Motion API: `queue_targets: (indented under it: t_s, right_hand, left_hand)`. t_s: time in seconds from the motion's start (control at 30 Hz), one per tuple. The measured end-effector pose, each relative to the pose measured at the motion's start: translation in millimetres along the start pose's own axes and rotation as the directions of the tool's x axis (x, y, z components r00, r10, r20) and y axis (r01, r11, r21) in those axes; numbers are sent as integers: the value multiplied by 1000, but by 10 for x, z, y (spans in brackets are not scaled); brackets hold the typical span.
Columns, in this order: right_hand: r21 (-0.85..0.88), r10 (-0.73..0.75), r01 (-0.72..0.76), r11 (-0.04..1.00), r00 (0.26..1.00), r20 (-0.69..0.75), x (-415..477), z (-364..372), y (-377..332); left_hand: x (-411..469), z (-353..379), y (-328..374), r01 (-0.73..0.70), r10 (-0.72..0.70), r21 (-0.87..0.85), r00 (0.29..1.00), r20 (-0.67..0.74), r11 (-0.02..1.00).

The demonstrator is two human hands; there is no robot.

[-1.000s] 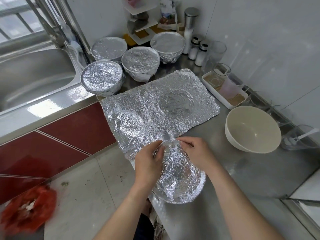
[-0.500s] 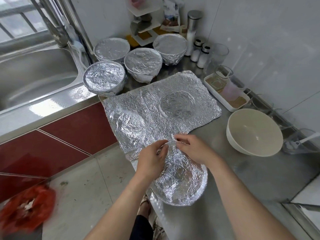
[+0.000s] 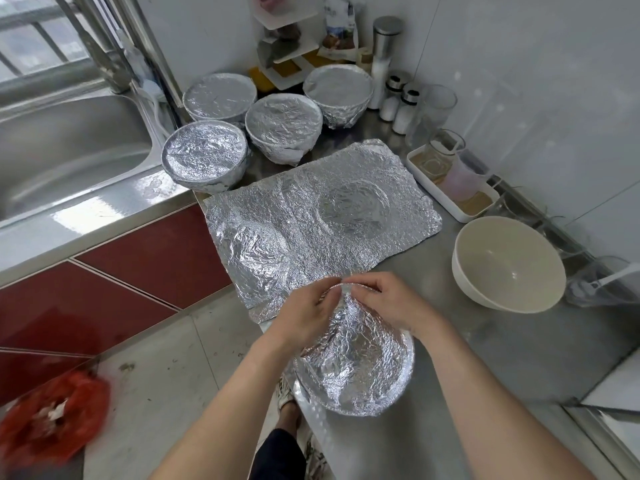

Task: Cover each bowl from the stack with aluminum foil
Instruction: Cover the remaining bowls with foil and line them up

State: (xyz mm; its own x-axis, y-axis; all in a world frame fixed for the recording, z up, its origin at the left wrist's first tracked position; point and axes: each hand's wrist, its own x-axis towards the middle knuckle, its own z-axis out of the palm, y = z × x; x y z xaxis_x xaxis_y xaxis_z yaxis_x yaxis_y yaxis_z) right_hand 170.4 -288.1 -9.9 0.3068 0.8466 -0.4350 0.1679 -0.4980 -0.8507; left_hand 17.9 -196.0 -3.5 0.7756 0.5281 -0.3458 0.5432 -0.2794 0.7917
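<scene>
Pinching one foil piece [image 3: 356, 362], two hands [image 3: 308, 317] [image 3: 391, 306] face four covered bowls [image 3: 206, 157] [image 3: 220, 95] [image 3: 282, 119] [image 3: 337, 86], one bare bowl [image 3: 509, 265].

My left fingers [image 3: 325, 296] are blurred, and together with my right fingers [image 3: 363, 284] they cover the far edge of the crumpled foil [image 3: 356, 372] they pinch. Whether a bowl sits under that foil I cannot tell. Beyond my fingers, foil hides the insides of the four covered bowls [image 3: 282, 119]. The rack [image 3: 284, 32] behind them is cut off at the top, and the print on the packet [image 3: 339, 29] is too small to read. Far to the left of my fingers, the sink [image 3: 62, 157] and a blurred red bag [image 3: 52, 420] run off the edge.
</scene>
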Motion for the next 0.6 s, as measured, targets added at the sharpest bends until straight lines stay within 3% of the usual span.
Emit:
queue_targets:
  t_s: [0.4,0.53,0.6]
  right_hand:
    - [-70,14,-20,997,996,-89,-176,-10,13]
    - [-109,-4,-32,993,950,-313,-314,-182,108]
    - [32,43,-32,999,906,-422,-398,-226,210]
  left_hand:
    - [-12,120,-150,-24,38,93,988,-151,995]
    - [-153,179,-146,77,-75,-9,928,-365,997]
    - [-255,198,-169,159,-158,-36,878,-452,987]
